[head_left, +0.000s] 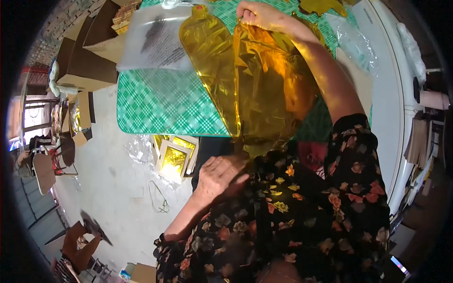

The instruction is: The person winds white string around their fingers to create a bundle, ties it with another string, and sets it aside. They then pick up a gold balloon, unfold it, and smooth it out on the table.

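A shiny gold foil balloon [264, 89], flat and creased, hangs stretched between the table edge and my body. My right hand [255, 15] is closed on its upper edge, fingers pinched together over the tabletop. At the balloon's lower end, close to my body, my left hand [216, 175] has its fingers bent around the foil, their tips in shadow. Beside the upright sheet lies another gold foil piece [205, 40] with a rounded top and a small tab. A clear plastic bag [153, 40] with dark print rests to its left.
The table has a green checked cloth [160, 106]. Gold foil packs on cards [173, 162] sit below its front edge. Cardboard boxes [89, 61] stand at the left. More gold foil [323, 5] and clear plastic [351, 40] lie at the back right. A cord [159, 198] is on the floor.
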Demonstrator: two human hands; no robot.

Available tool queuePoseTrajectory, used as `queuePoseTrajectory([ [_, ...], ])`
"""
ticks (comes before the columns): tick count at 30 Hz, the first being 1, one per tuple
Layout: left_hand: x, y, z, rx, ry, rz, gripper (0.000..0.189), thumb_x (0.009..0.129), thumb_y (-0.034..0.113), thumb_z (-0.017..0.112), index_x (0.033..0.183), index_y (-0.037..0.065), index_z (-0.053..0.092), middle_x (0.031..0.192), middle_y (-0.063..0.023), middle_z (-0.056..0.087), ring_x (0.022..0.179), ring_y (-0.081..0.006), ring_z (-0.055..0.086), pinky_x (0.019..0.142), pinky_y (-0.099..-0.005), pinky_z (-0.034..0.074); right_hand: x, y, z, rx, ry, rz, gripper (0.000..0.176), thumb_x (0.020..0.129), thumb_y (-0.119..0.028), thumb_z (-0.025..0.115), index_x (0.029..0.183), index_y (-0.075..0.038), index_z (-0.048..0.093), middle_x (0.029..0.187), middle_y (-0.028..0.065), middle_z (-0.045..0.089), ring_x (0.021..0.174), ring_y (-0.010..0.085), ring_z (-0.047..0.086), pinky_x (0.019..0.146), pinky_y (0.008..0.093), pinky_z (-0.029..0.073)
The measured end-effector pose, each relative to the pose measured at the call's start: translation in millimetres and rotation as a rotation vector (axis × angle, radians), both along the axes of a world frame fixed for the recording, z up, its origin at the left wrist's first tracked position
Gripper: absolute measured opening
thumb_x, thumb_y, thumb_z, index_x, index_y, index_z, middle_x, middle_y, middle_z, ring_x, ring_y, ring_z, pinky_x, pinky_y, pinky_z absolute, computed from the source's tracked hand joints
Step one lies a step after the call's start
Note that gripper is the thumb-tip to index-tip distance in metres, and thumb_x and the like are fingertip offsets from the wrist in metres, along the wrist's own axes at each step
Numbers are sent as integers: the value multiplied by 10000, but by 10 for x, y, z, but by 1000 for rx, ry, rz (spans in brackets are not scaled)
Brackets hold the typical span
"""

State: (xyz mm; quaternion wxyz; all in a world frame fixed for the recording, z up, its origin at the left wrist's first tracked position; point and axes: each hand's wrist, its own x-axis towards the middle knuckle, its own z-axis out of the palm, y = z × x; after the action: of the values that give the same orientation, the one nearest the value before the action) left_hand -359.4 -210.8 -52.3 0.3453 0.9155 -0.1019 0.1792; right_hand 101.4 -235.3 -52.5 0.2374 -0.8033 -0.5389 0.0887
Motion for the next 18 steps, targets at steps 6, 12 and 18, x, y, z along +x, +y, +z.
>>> queuePoseTrajectory([
  [6, -31, -9, -47, -535, 148, 339, 183, 802, 55, 725, 961, 12, 643, 879, -110, 647, 765, -268, 615, 728, -316, 492, -244, -107, 346, -63, 47, -20, 153, 892, -162, 634, 1007, -76, 584, 871, 69, 604, 771, 209, 568, 680, 346, 466],
  [12, 178, -140, 48, -1146, 498, 347, 238, 965, 179, 628, 1132, 22, 566, 871, 34, 580, 779, -37, 493, 703, -202, 406, -266, -119, 395, -60, 87, -12, 161, 889, -164, 636, 1012, -76, 580, 867, 75, 601, 766, 214, 566, 678, 351, 467],
  [18, 127, -175, -132, -1145, 619, 193, 243, 1002, 194, 581, 1122, -12, 630, 892, 73, 581, 824, -36, 477, 752, -200, 398, -272, -115, 375, -33, 81, -17, 166, 894, -166, 632, 1021, -75, 574, 885, 79, 603, 793, 220, 570, 695, 364, 466],
])
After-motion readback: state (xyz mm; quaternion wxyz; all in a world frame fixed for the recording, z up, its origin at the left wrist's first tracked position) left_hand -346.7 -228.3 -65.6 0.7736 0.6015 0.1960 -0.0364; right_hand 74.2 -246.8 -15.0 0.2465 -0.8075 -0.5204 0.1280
